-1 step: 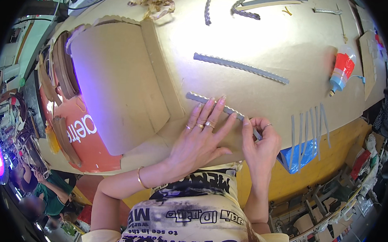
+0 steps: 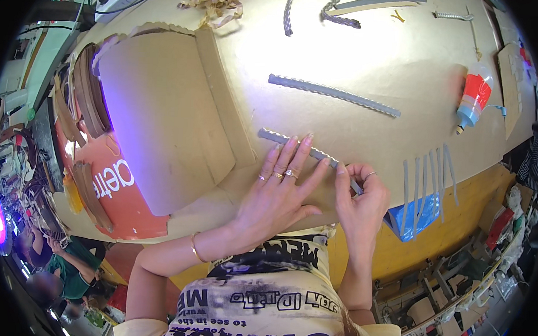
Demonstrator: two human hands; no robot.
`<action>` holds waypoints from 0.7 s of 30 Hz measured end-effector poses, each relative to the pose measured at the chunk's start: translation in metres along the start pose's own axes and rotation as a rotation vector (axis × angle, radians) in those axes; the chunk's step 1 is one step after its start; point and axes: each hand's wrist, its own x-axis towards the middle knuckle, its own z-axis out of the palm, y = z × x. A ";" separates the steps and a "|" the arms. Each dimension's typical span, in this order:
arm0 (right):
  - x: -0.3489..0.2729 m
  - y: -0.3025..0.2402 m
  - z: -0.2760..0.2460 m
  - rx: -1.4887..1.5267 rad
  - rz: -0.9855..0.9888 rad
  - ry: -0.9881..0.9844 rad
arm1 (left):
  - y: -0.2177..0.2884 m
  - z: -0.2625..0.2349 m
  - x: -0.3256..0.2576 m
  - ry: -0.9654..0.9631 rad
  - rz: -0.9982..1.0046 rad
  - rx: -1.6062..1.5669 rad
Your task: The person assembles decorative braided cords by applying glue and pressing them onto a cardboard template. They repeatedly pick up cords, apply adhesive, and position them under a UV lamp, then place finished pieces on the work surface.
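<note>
1. Left hand [image 2: 277, 193]: fingers apart, flat across a grey braid-edged strip [image 2: 275, 136].
2. Right hand [image 2: 362, 196]: clamped on it near its right end.
3. It lies on the surface [image 2: 423, 136], below 1 similar strip [image 2: 333, 95].

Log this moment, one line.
left hand: laid on grey strip | right hand: pinching its right part | beyond: second strip | right side: bottle

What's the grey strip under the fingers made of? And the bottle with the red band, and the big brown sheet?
The grey strip could be leather or imitation leather: it looks flat and dull, with a pale wavy edge. The bottle is probably plastic: part looks see-through. The brown sheet looks like stiff card or thick paper: plain tan, smooth and matte.
</note>
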 end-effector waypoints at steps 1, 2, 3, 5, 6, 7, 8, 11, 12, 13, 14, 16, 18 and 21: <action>0.000 0.000 0.000 -0.005 -0.002 0.001 | 0.002 0.000 0.000 0.001 -0.004 0.006; 0.000 0.000 0.001 -0.006 -0.015 0.010 | 0.003 0.001 0.001 0.016 -0.006 0.016; 0.001 0.000 0.002 -0.006 -0.028 0.021 | 0.004 0.001 0.001 0.008 -0.007 0.019; 0.001 0.001 0.002 -0.014 -0.047 0.032 | 0.006 0.002 0.003 0.023 -0.009 0.031; 0.006 0.002 0.003 -0.013 -0.067 0.042 | 0.004 0.004 0.008 0.027 -0.006 0.034; 0.007 0.004 0.001 -0.018 -0.076 0.043 | 0.005 0.005 0.008 0.024 -0.009 0.026; 0.006 0.005 -0.002 -0.034 -0.028 0.025 | 0.005 0.005 0.009 0.020 -0.011 0.018; 0.003 0.012 -0.014 -0.002 0.087 -0.017 | 0.005 0.007 0.009 0.038 -0.016 0.002; 0.003 0.015 -0.018 0.065 0.108 -0.014 | 0.005 0.008 0.008 0.055 -0.019 -0.002; 0.002 0.019 -0.020 0.125 0.173 -0.014 | 0.006 0.009 0.007 0.053 -0.026 -0.012; 0.002 0.022 -0.022 0.165 0.152 -0.008 | 0.007 0.010 0.007 0.048 -0.029 -0.023; 0.002 0.028 -0.025 0.211 0.103 -0.035 | 0.007 0.011 0.007 0.055 -0.031 -0.038; 0.001 0.032 -0.025 0.234 0.088 -0.041 | 0.007 0.011 0.007 0.061 -0.022 -0.049; 0.000 0.034 -0.021 0.217 0.063 -0.016 | 0.006 0.009 0.008 0.039 0.020 -0.051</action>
